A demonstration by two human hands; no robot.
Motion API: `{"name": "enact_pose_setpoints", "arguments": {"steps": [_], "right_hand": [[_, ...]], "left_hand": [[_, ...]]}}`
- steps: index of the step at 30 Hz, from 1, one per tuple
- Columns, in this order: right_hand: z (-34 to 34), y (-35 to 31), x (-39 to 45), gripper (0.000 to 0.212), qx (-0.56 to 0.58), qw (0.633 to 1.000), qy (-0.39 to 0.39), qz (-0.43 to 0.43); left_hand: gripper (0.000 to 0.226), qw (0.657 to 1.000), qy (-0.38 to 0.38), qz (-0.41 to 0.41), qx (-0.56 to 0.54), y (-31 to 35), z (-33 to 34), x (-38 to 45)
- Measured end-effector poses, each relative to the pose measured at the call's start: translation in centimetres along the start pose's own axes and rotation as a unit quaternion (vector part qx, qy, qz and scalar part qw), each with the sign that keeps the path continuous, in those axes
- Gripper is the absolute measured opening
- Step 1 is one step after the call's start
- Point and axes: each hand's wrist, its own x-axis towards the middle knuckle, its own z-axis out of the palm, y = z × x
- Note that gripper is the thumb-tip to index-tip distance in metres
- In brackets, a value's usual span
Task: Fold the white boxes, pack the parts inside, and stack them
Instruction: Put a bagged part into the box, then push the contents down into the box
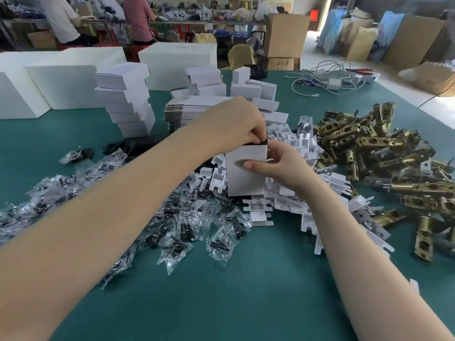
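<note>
A white box (pixel 246 171) stands upright in the middle of the green worktop (pixel 221 303), held between both hands above a heap of white card inserts (pixel 261 207). The right hand (pixel 278 166) grips the box from its right side, thumb pressed flat across the front face and fingers curled behind. The left hand (pixel 236 124) is curled over the open top of the box and pinches something dark at the rim; what it is cannot be told.

Clear plastic packets (pixel 187 225) holding small dark parts lie scattered in front and to the left of the box, some under the left forearm. To the right, a large pile of brass-coloured metal latches (pixel 384 156) spreads across the worktop and touches the heap of inserts. Behind the hands lies a stack of flat unfolded box blanks (pixel 187 109), and to its left stands a tall, slightly leaning stack of folded white boxes (pixel 128 102). More folded boxes (pixel 246 89) sit loosely piled farther back. Big white foam blocks (pixel 61 82) line the far left edge, and a tangle of pale cables (pixel 327 80) lies at the far right.
</note>
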Motion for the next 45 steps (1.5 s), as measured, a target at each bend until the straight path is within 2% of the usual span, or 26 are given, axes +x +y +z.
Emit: {"name": "enact_pose_setpoints", "arguments": {"steps": [4,7,8,10,12,13,16,17,19,24,28,30,33,36,38,40,42,45], "right_hand": [[0.0,0.0,-0.1,0.041,0.002,1.000,0.002,-0.006],[0.0,-0.1,-0.1,0.050,0.000,1.000,0.004,-0.016],[0.1,-0.1,-0.2,0.054,-0.004,1.000,0.004,-0.020],[0.1,-0.1,-0.1,0.058,-0.010,1.000,0.004,-0.027],[0.2,0.0,-0.1,0.063,-0.021,0.999,0.017,-0.038],[0.4,0.1,-0.1,0.068,-0.031,0.998,0.033,-0.045],[1.4,0.2,-0.8,0.076,-0.075,0.987,0.093,-0.106],[1.8,0.4,-1.1,0.074,-0.087,0.981,0.107,-0.135],[2.5,0.6,-1.5,0.068,-0.099,0.971,0.130,-0.177],[2.8,1.0,-2.0,0.055,-0.087,0.965,0.142,-0.201],[3.1,1.1,-1.8,0.024,-0.136,0.955,0.163,-0.209],[3.1,0.7,-1.6,0.015,-0.115,0.953,0.191,-0.206],[2.9,-0.2,-1.2,0.024,-0.052,0.954,0.231,-0.182],[2.5,-0.9,-1.2,0.013,0.020,0.963,0.219,-0.157],[2.1,-1.3,-1.4,0.029,0.065,0.967,0.193,-0.152],[1.8,-1.5,-1.4,0.042,0.039,0.971,0.173,-0.159],[1.7,-1.6,-1.3,0.042,0.011,0.971,0.169,-0.166],[1.9,-1.2,-1.3,0.032,-0.026,0.965,0.181,-0.188]], "left_hand": [[0.014,0.999,-0.001,-0.034,-0.025,0.0,0.5,-0.2],[0.015,0.998,-0.017,-0.056,-0.013,-0.1,1.2,-0.9],[0.017,0.999,0.006,-0.051,0.008,-0.2,1.6,-1.3],[0.022,0.989,0.139,-0.052,0.028,-0.7,2.8,-2.3],[0.032,0.954,0.275,-0.114,-0.032,-0.8,4.3,-3.5],[0.039,0.934,0.301,-0.163,-0.103,-0.8,5.2,-4.0],[0.047,0.846,0.271,-0.271,-0.371,-0.6,7.8,-5.1],[0.042,0.820,0.278,-0.271,-0.421,-0.4,8.6,-5.3],[0.030,0.799,0.321,-0.235,-0.450,-0.1,10.0,-5.5],[0.036,0.786,0.350,-0.176,-0.478,0.1,11.6,-5.7],[0.027,0.816,0.358,-0.144,-0.429,-0.1,11.2,-5.8],[0.021,0.818,0.354,-0.140,-0.432,-0.3,10.6,-5.7],[0.019,0.800,0.322,-0.170,-0.476,-0.7,9.4,-5.5],[0.019,0.771,0.303,-0.175,-0.532,-0.9,8.7,-5.4],[0.027,0.729,0.305,-0.184,-0.585,-0.9,8.5,-5.5],[0.041,0.712,0.296,-0.180,-0.611,-0.9,8.4,-5.4],[0.044,0.726,0.278,-0.170,-0.605,-1.0,8.3,-5.3],[0.025,0.772,0.266,-0.149,-0.557,-1.4,8.4,-5.5]]}}
